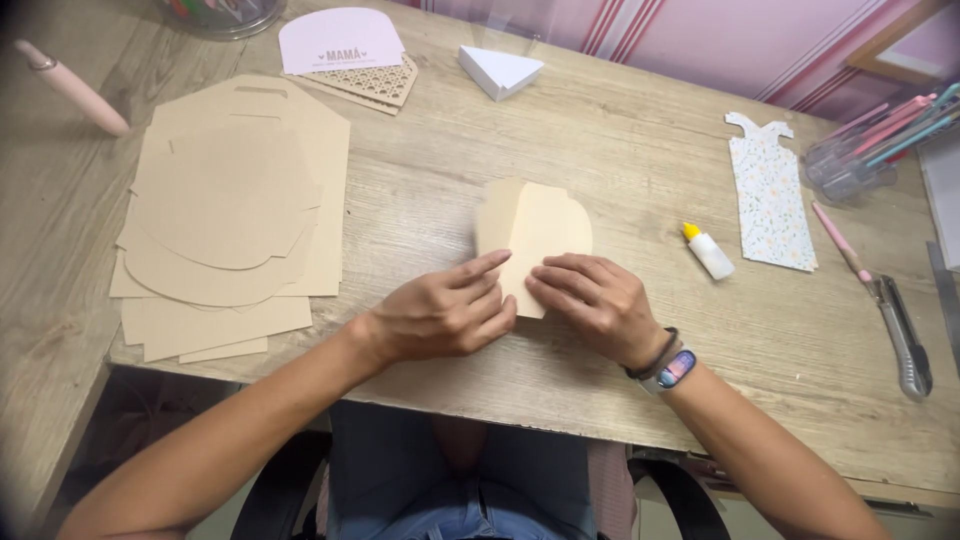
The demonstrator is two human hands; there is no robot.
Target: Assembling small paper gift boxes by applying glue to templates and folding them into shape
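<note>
A tan card cut-out with a rounded top (535, 225) lies on the wooden table (620, 150), folded along a lengthwise crease. My left hand (445, 312) presses on its lower left edge, forefinger stretched along the fold. My right hand (595, 300) lies flat on its lower right part, fingers pointing left. A smart band sits on my right wrist.
A stack of tan card cut-outs (230, 215) lies at the left. A small glue bottle (707, 250), a flowered paper dress shape (768, 195), a craft knife (903, 340), a pink pen (72, 87), a white paper wedge (498, 70) and a pen holder (860, 155) surround the hands.
</note>
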